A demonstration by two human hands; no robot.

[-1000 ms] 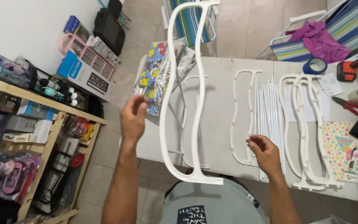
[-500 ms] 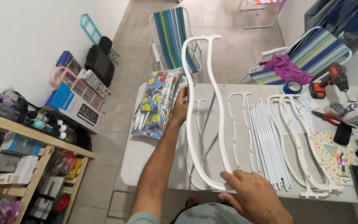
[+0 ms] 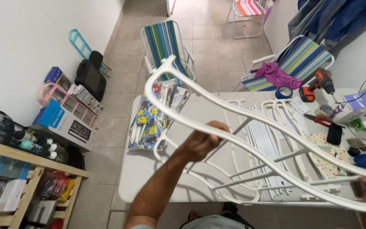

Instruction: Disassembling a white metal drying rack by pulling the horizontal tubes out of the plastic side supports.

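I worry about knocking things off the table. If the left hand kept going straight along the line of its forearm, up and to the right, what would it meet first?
Probably the loose white frame pieces lying on the table just beyond the left hand, which grips the curved white frame. Depth is unclear, so it might pass above them.

White frame [image 3: 250, 142], blue-striped chair [image 3: 164, 42]

Bare forearms — grey printed shirt [image 3: 210, 222]
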